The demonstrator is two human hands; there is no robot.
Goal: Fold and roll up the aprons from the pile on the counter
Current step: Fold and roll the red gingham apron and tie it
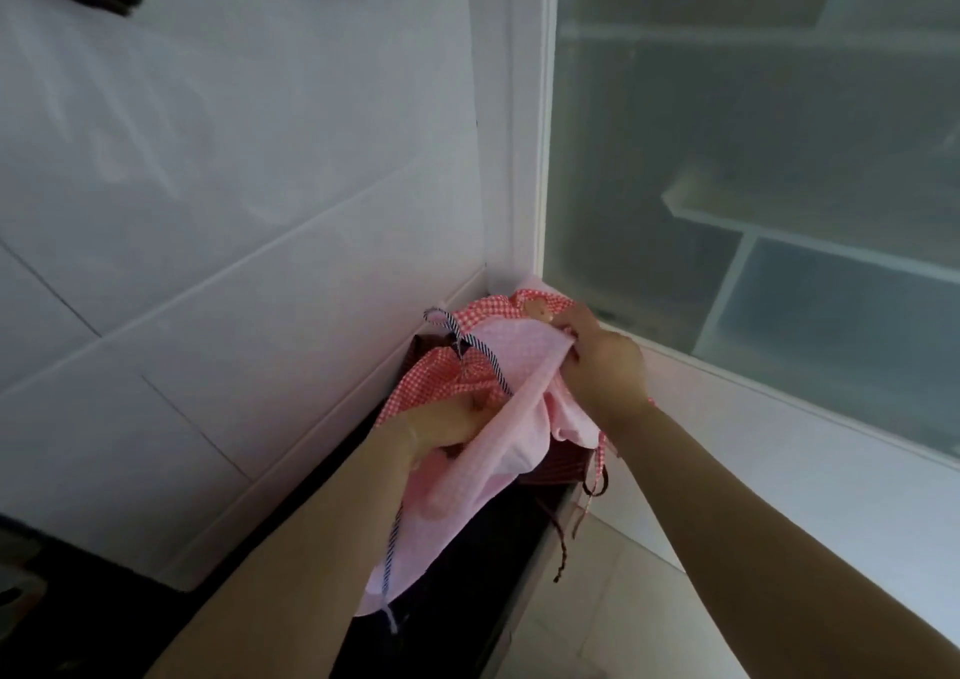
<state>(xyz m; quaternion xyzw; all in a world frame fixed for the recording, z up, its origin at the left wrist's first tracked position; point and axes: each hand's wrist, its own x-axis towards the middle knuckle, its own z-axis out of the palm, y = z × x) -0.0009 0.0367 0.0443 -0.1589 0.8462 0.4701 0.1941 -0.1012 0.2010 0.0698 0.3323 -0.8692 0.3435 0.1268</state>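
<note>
Left hand (pixel 441 426) and right hand (pixel 602 366) grip pink apron (pixel 511 418).

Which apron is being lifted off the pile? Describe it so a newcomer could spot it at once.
Look to the corner where the white tiled wall meets the frosted glass cabinet; the pile sits there on the dark counter. The pale pink apron lies on top, gripped by the left hand and right hand. Unlike the red gingham apron under it, it looks almost plain.

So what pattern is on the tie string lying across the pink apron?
The tie string has dark blue and white stripes, seen in the head view.
</note>
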